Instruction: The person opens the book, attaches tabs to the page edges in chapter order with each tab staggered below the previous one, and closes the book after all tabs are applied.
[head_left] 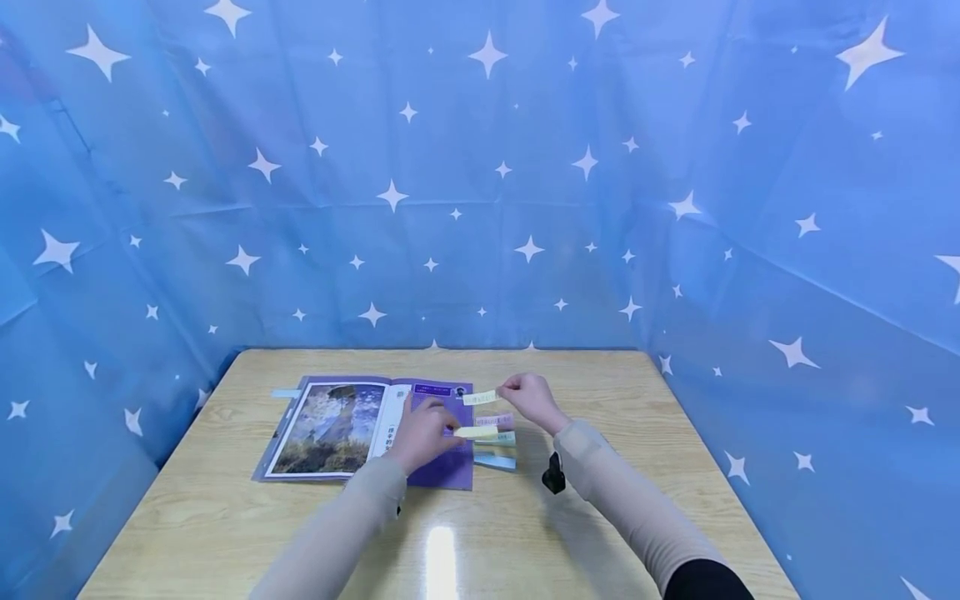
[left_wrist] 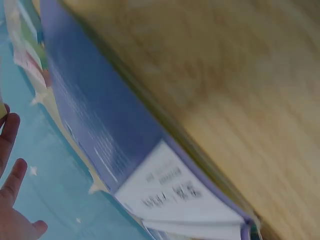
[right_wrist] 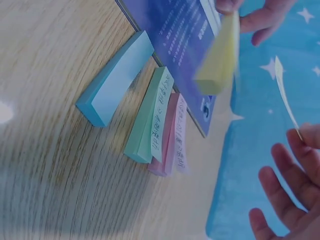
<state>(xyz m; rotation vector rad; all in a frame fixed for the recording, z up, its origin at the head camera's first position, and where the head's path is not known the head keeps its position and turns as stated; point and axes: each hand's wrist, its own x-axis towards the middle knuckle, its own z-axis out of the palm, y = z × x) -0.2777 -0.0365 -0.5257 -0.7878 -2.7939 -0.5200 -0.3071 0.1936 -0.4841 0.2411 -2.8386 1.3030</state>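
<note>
Left sleeve (head_left: 337, 525): slanting forward and rightward, the left hand (head_left: 426, 433) hovering over the purple right page.
Right sleeve (head_left: 637, 508): slanting forward and leftward, the right hand (head_left: 532, 400) hanging just beyond the booklet's right edge.
Booklet (head_left: 442, 477): lying open on the tabletop (head_left: 600, 383), wood showing on its near side and right.
Pad row: blue pad (right_wrist: 112, 85), green pad (right_wrist: 150, 120) and pink pad (right_wrist: 175, 135) lying just right of the booklet.
Starry curtain (head_left: 480, 250): standing behind the tabletop's far edge.
Yellow pad (head_left: 477, 432): sitting pinched in the left hand, over the pad row.
Yellow strip (head_left: 480, 398): dangling from the right hand's pinch, its other fingers spreading apart.
</note>
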